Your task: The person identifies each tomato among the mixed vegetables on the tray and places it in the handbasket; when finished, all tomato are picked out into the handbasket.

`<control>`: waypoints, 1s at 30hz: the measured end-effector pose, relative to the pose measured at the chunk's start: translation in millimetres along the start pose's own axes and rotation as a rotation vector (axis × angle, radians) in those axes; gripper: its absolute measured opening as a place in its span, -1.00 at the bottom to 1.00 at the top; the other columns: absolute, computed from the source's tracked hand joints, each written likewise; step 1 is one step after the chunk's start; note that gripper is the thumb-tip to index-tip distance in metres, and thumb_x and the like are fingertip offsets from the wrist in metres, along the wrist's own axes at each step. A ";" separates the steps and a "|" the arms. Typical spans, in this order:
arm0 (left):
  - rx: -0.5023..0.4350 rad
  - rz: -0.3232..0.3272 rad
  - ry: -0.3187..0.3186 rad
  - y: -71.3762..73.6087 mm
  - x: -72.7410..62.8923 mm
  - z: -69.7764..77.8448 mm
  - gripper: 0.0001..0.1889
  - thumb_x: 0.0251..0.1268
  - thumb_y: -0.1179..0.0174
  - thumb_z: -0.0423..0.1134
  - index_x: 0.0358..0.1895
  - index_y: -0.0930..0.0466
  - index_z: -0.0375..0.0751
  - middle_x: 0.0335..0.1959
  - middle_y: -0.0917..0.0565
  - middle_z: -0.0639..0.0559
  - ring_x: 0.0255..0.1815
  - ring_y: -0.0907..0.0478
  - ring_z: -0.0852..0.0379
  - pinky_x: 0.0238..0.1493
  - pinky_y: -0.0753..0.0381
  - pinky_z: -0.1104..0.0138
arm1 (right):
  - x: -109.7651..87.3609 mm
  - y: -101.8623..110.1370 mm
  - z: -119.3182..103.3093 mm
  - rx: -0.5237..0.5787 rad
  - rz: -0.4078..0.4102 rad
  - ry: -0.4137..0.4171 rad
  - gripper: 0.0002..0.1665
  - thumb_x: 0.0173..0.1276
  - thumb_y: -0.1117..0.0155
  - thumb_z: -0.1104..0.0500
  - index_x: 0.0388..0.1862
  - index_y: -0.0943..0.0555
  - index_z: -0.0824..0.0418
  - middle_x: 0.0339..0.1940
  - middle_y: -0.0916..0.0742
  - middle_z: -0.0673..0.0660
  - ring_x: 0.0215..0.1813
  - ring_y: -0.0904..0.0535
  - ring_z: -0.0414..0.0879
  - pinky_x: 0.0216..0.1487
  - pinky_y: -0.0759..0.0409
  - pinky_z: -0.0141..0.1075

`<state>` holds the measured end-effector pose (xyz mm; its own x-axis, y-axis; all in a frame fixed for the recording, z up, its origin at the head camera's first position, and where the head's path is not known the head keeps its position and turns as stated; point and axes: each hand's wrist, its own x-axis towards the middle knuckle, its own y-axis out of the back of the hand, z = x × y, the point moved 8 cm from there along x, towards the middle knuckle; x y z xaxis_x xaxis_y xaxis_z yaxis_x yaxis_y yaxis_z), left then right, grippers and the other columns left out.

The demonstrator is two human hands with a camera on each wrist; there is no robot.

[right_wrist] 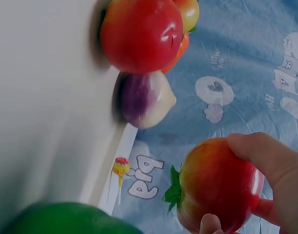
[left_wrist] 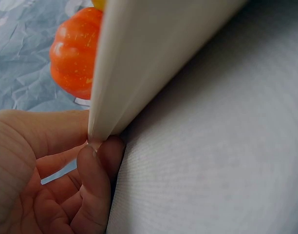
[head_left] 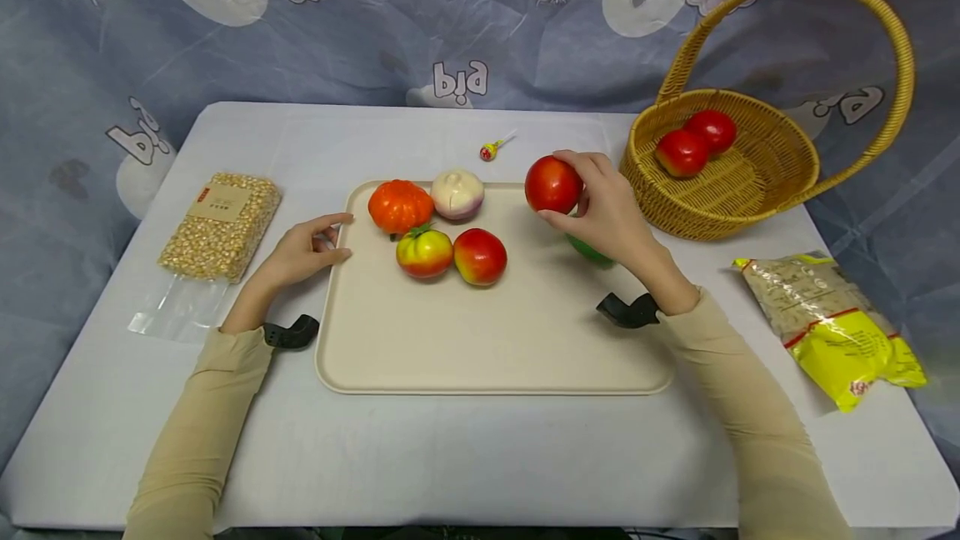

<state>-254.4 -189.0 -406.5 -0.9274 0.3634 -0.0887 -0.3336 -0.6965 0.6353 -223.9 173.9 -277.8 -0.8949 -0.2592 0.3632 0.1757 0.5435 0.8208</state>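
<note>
Tomato [head_left: 552, 183] | right hand [head_left: 611, 211] grips | left hand [head_left: 298, 253] holds tray [head_left: 480, 340] | white table [head_left: 480, 457] | blue backdrop [head_left: 360, 40]

Repeated lettering "pig" [head_left: 460, 83], upside down in the head view, on the blue-grey cloth [head_left: 360, 32]

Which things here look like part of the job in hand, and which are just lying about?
Likely part of the job:
red fruit, held by the right hand
tray, gripped by the left hand
orange ribbed vegetable
white-purple vegetable
two yellow-red fruits
green item, partly hidden
basket with two red fruits

Probably just lying about:
lollipop
bag of kernels
yellow-printed bag
</note>
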 end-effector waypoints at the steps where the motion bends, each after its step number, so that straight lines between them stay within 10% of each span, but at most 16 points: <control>1: 0.000 0.000 -0.001 0.1 -0.1 0.0 -0.46 0.20 -0.20 -0.36 0.27 -0.34 -0.33 -0.25 -0.48 -0.24 -0.58 -0.34 0.37 -0.47 -0.34 0.49 | -0.5 2.7 1.7 -0.003 0.010 0.003 -0.23 0.03 -0.47 0.05 0.24 -0.42 0.13 0.05 -0.55 0.26 -0.42 -0.51 0.00 -0.27 -0.50 -0.23; 30: 0.007 0.004 0.008 0.4 0.0 -1.3 -0.47 0.21 -0.20 -0.34 0.27 -0.35 -0.32 -0.23 -0.46 -0.23 -0.57 -0.32 0.37 -0.46 -0.33 0.48 | -21.8 80.4 88.4 -0.051 0.251 -0.154 -0.24 -0.01 -0.45 0.15 0.22 -0.43 0.26 0.11 -0.54 0.39 0.03 -0.40 0.22 0.12 -0.30 0.15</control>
<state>-254.7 -190.2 -407.2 -0.9302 0.3552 -0.0925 -0.3287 -0.6939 0.6407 -226.5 293.8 -258.6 -0.8717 0.0042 0.4900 0.4164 0.5335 0.7362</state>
